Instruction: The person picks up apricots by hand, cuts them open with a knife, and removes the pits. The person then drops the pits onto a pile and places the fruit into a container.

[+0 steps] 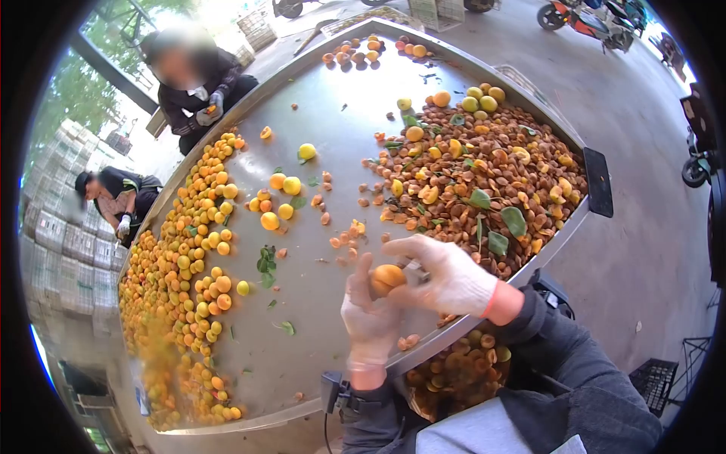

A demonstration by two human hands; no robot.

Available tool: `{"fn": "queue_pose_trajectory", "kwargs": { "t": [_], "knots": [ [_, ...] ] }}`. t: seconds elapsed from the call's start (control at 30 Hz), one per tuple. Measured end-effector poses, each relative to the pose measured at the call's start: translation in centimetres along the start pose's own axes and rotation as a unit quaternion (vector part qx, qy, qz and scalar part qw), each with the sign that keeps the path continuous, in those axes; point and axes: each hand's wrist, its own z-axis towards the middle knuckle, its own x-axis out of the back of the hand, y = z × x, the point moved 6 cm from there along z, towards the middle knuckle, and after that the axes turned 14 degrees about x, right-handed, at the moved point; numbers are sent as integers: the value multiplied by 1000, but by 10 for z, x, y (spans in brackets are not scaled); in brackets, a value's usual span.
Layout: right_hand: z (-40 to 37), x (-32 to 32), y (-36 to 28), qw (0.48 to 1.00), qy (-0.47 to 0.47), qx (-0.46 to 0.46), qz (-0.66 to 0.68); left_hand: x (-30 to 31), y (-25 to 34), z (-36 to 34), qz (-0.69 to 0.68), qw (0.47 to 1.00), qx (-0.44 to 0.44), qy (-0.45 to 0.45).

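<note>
An orange apricot [387, 278] is up off the metal table, between my two gloved hands. My left hand [369, 318], palm up, has its fingers and thumb closed around the fruit's left and lower sides. From the right, my right hand [450, 280] reaches in with its thumb against the apricot and its index finger arched above it. Part of the right fingers is hidden behind the thumb. Just past the hands lies a large heap of brown apricot pits [484, 174] with leaves on it. Some loose pits [408, 342] lie beside my left wrist.
Whole apricots [189, 257] line the table's left side. A few stray ones [270, 220] and leaves [267, 261] dot the metal tabletop [318, 363]. Below the near edge a container holds apricot halves [461, 371]. Two other people [198, 91] are at the left; motorbikes [586, 23] stand beyond.
</note>
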Motion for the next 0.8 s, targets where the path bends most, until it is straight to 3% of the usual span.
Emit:
{"fn": "queue_pose_trajectory", "kwargs": {
  "t": [0.03, 0.07, 0.1, 0.13, 0.17, 0.2, 0.23, 0.27, 0.33, 0.4, 0.43, 0.5, 0.57, 0.67, 0.77, 0.8],
  "knots": [
    [-1, -8, 5, 996, 4, 39, -77, -6, 9, -6, 67, 995, -69, 21],
    [-2, -10, 15, 998, -4, 47, -50, -10, 17, -12, 131, 981, -138, 44],
    [-2, -10, 21, 998, -13, 57, -23, -13, 19, -15, 130, 981, -138, 40],
    [-3, -7, 20, 998, -13, 55, -24, -12, 9, -13, 4, 999, -41, 1],
    [-5, -7, 26, 995, -15, -26, 93, -13, -2, -12, -122, 990, 56, -35],
    [-8, -10, 29, 972, -17, -108, 210, -6, -5, -8, -122, 990, 57, -33],
    [-12, -6, 29, 935, 8, -211, 286, 0, -16, -1, -285, 944, 128, -106],
    [-12, -4, 31, 933, 12, -214, 289, -2, -22, 0, -437, 861, 193, -175],
    [-14, -2, 40, 932, 14, -215, 292, 2, -20, 0, -458, 855, 192, -149],
    [-12, -14, 47, 985, -144, -47, 82, 6, -20, 0, -480, 847, 193, -121],
    [-13, -17, 50, 985, -145, -48, 84, 5, -25, 0, -496, 833, 215, -118],
    [-11, -5, 51, 999, -26, -17, 19, 3, -36, -1, -511, 817, 241, -116],
    [-5, 13, 27, 932, 142, -160, 292, -3, -49, -4, -443, 845, 280, -109],
    [-3, 20, 26, 814, 372, -34, 445, -25, -43, -16, -401, 850, 314, -135],
    [-5, 17, 16, 808, 396, 34, 435, -42, -38, -26, -388, 841, 340, -165],
    [-7, 18, 9, 834, 380, 41, 397, -45, -36, -29, -387, 840, 342, -168]
  ]
}}
